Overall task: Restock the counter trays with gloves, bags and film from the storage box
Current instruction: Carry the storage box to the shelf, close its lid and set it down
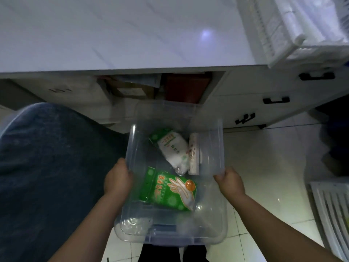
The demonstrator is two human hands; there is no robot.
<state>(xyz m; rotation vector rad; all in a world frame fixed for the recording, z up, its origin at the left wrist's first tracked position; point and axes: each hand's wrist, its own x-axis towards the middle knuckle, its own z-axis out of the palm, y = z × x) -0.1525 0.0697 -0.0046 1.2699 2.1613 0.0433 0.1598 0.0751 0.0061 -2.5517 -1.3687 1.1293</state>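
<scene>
Left hand [118,177] and right hand [229,179] each clenched on storage box [213,235] side rims, box low over floor below tabletop [113,35] front edge. Inside: glove pack [168,191], bag pack [173,150], film box [194,154]. Step: fetching box; next, likely lift to tabletop near trays [279,33].

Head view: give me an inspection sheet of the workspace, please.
Surface: white marble-look counter, bare where visible.
Job's things: clear plastic storage box holding a green glove packet, a green-and-white bag packet and a pale narrow box; white slatted tray on the counter's right.
Clutter: cartons in the open cabinet.
Grippers: left hand and right hand each grip a box rim.
Cables: nothing seen.
Surroundings: white tiled floor, blue fabric at left.
</scene>
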